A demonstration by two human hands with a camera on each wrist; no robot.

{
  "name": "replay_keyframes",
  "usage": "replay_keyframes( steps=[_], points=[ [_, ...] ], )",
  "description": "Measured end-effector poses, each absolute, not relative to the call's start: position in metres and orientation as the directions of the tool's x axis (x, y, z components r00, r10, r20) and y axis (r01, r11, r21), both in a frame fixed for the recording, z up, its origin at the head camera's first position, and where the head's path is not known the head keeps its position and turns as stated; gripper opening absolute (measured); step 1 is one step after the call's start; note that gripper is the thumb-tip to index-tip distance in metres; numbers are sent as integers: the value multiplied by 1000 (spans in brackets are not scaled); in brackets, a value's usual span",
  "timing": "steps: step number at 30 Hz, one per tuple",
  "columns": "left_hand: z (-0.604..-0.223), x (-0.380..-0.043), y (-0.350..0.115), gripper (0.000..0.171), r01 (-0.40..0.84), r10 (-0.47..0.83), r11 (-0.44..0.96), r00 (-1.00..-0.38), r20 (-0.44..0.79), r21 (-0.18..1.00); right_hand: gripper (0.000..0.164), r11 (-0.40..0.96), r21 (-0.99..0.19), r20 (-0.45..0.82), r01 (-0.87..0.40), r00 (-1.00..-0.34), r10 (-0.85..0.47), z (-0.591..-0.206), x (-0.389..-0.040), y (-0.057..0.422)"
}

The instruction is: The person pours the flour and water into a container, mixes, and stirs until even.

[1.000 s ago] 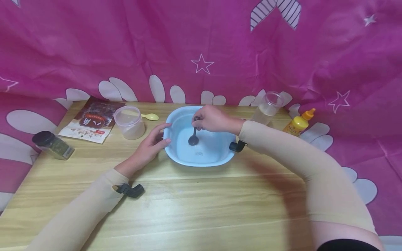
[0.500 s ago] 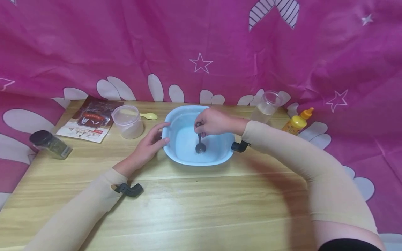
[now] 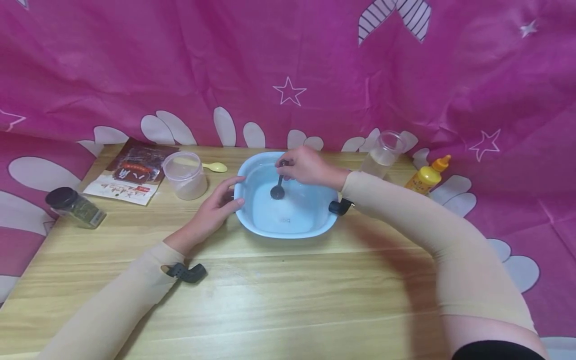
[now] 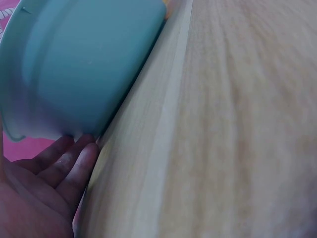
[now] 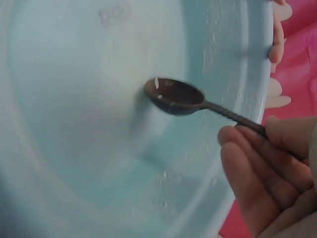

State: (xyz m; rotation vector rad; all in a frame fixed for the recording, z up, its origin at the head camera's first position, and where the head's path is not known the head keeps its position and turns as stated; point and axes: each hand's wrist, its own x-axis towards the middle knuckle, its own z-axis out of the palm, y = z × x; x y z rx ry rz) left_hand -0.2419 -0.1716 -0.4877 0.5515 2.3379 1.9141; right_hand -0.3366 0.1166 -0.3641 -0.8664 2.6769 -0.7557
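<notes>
A light blue plastic basin [image 3: 288,234] stands on the wooden table. My left hand [image 3: 215,210] holds its left side, with thumb and index fingertips over the rim. In the left wrist view, the other fingers [image 4: 79,168] of that hand touch the basin's outer wall low down by the tabletop. Inside the basin is a small dark brown spoon [image 5: 176,96], its handle pinched by my right hand [image 3: 310,167] between thumb and fingers. The spoon's round bowl looks wet and shiny, tipped over the basin floor. Droplets cling to the basin's inner wall in the right wrist view.
Left of the basin are a clear plastic jar [image 3: 185,182], a yellow spoon [image 3: 216,167], a brown and white food packet [image 3: 130,172] and a black-lidded spice jar [image 3: 81,210]. Behind my right arm stand a clear cup [image 3: 382,155] and a yellow squeeze bottle [image 3: 425,179].
The right hand moved the spoon rightward and nearer, then back to the left and away inside the basin. The left hand stayed on the basin.
</notes>
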Motion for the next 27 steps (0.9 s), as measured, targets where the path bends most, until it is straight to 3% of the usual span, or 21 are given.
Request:
replay_keyframes(
  steps=[7, 11, 20, 23, 27],
  points=[
    [-488, -244, -172, 59, 231, 319, 164, -932, 170, 959, 22, 770, -332, -77, -545, -797, -598, -352, -337, 131],
    [-487, -244, -172, 59, 234, 320, 170, -932, 171, 957, 20, 758, -313, -163, -572, -755, -636, -349, -330, 134],
    [-488, -244, -172, 60, 229, 319, 171, -933, 166, 958, 19, 626, -596, -274, -502, -606, -747, -356, -311, 116],
    [-489, -243, -172, 59, 236, 319, 165, -932, 175, 958, 18, 599, -646, -262, -474, -599, -757, -358, -310, 106],
    [-490, -243, -171, 59, 243, 322, 141, -928, 187, 960, 15, 589, -672, -211, -450, -646, -734, -361, -316, 95]
  ],
)
